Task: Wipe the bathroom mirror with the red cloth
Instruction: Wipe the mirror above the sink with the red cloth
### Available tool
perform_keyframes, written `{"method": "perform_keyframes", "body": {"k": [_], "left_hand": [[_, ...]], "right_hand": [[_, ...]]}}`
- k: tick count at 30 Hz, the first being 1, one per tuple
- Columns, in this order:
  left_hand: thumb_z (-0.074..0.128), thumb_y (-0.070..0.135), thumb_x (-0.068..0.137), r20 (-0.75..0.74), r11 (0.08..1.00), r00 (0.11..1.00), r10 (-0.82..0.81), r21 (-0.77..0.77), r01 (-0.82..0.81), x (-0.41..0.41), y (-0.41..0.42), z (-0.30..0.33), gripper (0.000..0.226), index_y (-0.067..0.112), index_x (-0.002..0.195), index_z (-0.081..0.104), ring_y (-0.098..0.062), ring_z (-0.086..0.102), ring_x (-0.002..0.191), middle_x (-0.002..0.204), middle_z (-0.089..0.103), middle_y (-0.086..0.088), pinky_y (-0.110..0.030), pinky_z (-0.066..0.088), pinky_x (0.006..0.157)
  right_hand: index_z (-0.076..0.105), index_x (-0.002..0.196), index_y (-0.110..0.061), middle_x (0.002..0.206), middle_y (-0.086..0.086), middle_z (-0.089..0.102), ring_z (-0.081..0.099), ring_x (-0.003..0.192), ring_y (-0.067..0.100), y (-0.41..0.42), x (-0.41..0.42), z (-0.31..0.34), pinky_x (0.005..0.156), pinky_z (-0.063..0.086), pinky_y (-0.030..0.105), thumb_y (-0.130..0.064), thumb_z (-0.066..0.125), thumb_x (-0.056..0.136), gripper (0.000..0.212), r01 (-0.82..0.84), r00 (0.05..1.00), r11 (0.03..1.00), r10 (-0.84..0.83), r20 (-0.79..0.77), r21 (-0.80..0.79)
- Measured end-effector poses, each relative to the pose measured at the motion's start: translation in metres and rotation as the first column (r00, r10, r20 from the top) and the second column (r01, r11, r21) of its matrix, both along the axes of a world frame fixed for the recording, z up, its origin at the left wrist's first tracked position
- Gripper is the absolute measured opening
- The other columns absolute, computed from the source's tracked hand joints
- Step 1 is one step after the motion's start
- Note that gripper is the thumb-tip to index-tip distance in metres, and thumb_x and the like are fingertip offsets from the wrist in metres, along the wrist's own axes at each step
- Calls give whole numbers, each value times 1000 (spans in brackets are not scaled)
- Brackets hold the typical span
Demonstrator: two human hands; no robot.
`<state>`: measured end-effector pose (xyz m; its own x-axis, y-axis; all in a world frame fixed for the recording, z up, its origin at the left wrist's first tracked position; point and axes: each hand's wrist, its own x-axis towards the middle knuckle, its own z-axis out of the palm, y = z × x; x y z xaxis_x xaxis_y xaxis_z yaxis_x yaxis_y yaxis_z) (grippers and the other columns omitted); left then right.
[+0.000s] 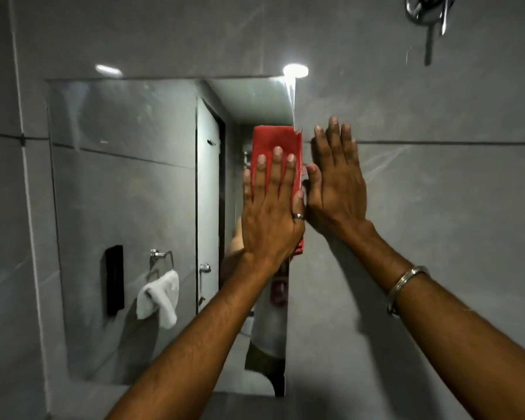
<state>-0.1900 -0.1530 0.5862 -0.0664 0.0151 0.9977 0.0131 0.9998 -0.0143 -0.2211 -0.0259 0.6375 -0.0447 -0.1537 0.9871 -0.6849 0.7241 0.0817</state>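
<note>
The bathroom mirror is a frameless rectangle on the grey tiled wall, its right edge running down the middle of the view. A folded red cloth lies flat against the glass at that right edge, about halfway up. My left hand presses on the cloth with fingers spread, a ring on one finger. Just right of the mirror, my right hand rests flat on the wall tile, fingers apart and holding nothing. A metal bangle circles the right wrist.
The mirror reflects a white towel on a chrome ring, a black wall unit and a door with a handle. A chrome fitting sits on the wall at the top right. Grey tile surrounds the mirror.
</note>
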Motion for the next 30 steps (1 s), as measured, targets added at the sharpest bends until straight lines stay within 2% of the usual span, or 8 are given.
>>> {"method": "perform_keyframes", "body": {"k": [4, 7, 13, 17, 19, 22, 27, 30], "left_hand": [[28, 43, 109, 83, 999, 997, 2, 33, -5, 5, 1, -90, 67, 15, 165, 6, -27, -7, 162, 174, -9, -5, -52, -3, 131], [34, 42, 107, 125, 1000, 992, 4, 25, -7, 8, 3, -174, 70, 17, 165, 5, -28, -4, 162, 174, -7, -5, -52, -2, 131], [56, 41, 95, 294, 997, 953, -68, 56, 54, 42, 6, -341, 65, 16, 153, 38, -36, 34, 147, 163, 31, -10, -63, 47, 109], [50, 44, 100, 342, 997, 940, 8, 63, -32, 43, 5, -371, 56, 16, 148, 42, -31, 15, 159, 154, 40, -11, -56, 23, 126], [46, 43, 102, 327, 998, 945, 12, 60, -34, 41, 6, -361, 57, 17, 152, 38, -27, 6, 162, 156, 39, -10, -54, 16, 129], [48, 40, 99, 253, 996, 966, -44, 90, 22, 35, 11, -311, 67, 20, 160, 27, -29, 9, 162, 168, 26, -8, -62, 26, 124], [36, 46, 106, 193, 998, 981, -26, 63, 14, 13, 12, -134, 71, 16, 165, 12, -29, 0, 162, 175, 0, -7, -52, -6, 130], [36, 47, 107, 126, 1000, 992, -21, -11, 23, 8, 6, -19, 72, 15, 166, 8, -30, 1, 162, 175, 0, -9, -56, -3, 130]], "right_hand": [[18, 165, -10, 173, 17, 12, -3, 161, 22, 0, 0, -62, 133, 4, 45, -46, 18, 108, 68, 47, 999, 998, -47, 5, 48], [22, 164, -8, 172, 20, 16, -1, 160, 22, 4, -2, -123, 132, 1, 45, -46, 21, 107, 68, 114, 992, 991, -118, 51, 76], [-3, 166, -20, 174, 8, -8, -16, 161, 23, 18, 5, -252, 131, -9, 46, -45, 27, 105, 73, 214, 951, 960, -246, 185, 178], [-2, 166, -22, 174, 5, -14, -18, 161, 25, 37, 9, -294, 130, -12, 48, -43, 39, 102, 78, 260, 938, 924, -311, 151, 281], [0, 166, -23, 174, 6, -12, -16, 162, 25, 44, 7, -283, 130, -12, 48, -43, 39, 102, 78, 245, 946, 921, -296, 135, 303], [-1, 166, -23, 174, 8, -12, -16, 162, 25, 45, 3, -229, 131, -12, 47, -45, 33, 103, 75, 194, 961, 948, -235, 146, 251], [4, 167, -22, 175, 8, -7, -9, 163, 27, 35, 0, -107, 132, -11, 41, -48, 18, 106, 68, 98, 986, 990, -111, 128, 101], [3, 167, -24, 175, 3, -9, -12, 163, 22, 28, 2, -45, 132, -10, 36, -48, 17, 107, 66, 84, 989, 996, -85, 119, 16]]}}
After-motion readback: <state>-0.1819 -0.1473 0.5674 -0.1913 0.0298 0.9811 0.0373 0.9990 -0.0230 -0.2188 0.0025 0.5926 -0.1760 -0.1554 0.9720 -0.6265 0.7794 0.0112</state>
